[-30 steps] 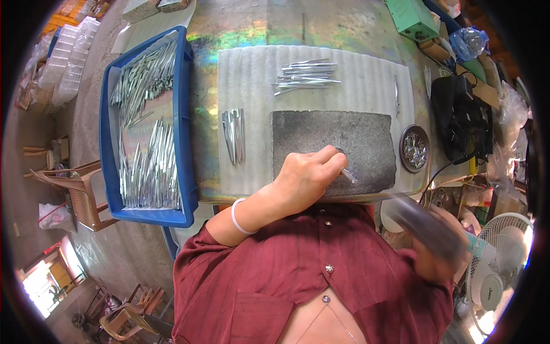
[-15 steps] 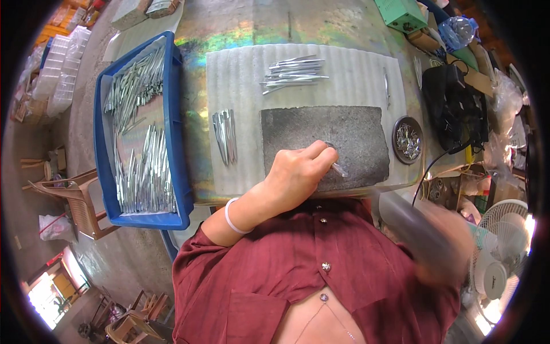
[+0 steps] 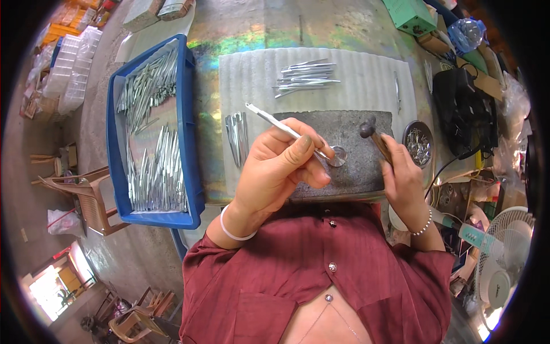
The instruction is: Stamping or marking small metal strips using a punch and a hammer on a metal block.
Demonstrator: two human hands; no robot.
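Observation:
My left hand (image 3: 275,163) pinches a slender silver metal piece (image 3: 269,118), its far end pointing up and left. The near end meets a small round metal disc (image 3: 339,155) over the dark stone block (image 3: 352,179); whether they are joined I cannot tell. A small hammer (image 3: 369,127) with a dark rounded head is gripped by its wooden handle in my right hand (image 3: 404,178), above the block's right side. Several similar silver pieces lie in a pile (image 3: 306,75) behind the block and in a row (image 3: 236,137) left of it.
At the left stands a blue tray (image 3: 191,149) holding two heaps of silver pieces. A dark round dish (image 3: 407,156) of small metal parts sits right of the block. White foam sheet (image 3: 252,69) lies underneath. A black bag (image 3: 452,109) and a fan (image 3: 495,269) are farther right.
My right hand, blurred low at the right with the hammer, is now above the block. My left hand has turned over and lifted, bringing the slender silver piece into sight.

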